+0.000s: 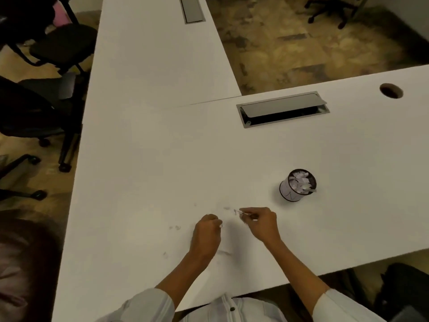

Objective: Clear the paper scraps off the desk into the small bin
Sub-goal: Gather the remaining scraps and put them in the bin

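Both hands rest low on the white surface (151,159) near its close edge. The left hand (206,233) is curled into a loose fist, a white paper bit showing at its fingertips. The right hand (262,224) pinches a small paper scrap (238,212) between thumb and fingers. More scraps (177,227) lie scattered to the left. The small bin (297,185), full of paper, stands farther off to the right.

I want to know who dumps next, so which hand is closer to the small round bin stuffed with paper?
The right hand. It sits just left of and nearer than the small round bin; the left hand lies farther left.
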{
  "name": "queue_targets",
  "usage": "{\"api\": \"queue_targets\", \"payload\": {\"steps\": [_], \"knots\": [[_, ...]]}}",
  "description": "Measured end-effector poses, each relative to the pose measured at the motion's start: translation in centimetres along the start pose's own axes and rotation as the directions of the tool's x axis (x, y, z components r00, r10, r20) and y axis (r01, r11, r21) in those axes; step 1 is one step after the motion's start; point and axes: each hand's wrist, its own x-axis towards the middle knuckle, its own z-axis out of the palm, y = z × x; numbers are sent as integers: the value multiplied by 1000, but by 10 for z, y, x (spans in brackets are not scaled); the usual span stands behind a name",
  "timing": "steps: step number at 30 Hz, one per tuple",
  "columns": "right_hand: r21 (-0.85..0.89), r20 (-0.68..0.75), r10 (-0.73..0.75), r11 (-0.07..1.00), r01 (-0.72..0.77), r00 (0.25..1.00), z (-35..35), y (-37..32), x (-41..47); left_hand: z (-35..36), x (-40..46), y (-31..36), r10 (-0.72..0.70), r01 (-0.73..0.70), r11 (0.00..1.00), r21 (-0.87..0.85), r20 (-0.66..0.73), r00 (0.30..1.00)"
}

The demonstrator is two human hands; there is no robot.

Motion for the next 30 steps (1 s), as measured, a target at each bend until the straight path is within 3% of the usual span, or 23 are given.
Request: {"api": "queue_targets", "payload": {"steps": [3, 6, 9, 17, 22, 27, 30], "knots": [[69, -147, 63, 996, -54, 987, -57, 1, 19, 15, 26, 49, 83, -82, 992, -93, 2, 997], [17, -300, 66, 998, -64, 952, -109, 3, 36, 31, 55, 100, 185, -175, 968, -180, 40, 982], [-41, -367, 47, 997, -66, 929, -146, 7, 52, 49, 83, 146, 217, -199, 946, -256, 42, 975], [-165, -253, -43, 986, 1, 966, -173, 15, 80, 87, 137, 200, 157, -109, 932, -346, 112, 981], [-134, -75, 119, 983, -128, 990, -189, 21, 86, 82, 145, 190, 261, -197, 926, -322, 171, 950], [-63, -132, 123, 989, -133, 984, -209, 16, 81, 63, 140, 160, 236, -160, 904, -397, 149, 960], [-32, -177, 96, 994, -103, 980, -210, 7, 75, 47, 131, 122, 189, -157, 930, -332, 65, 980]]}}
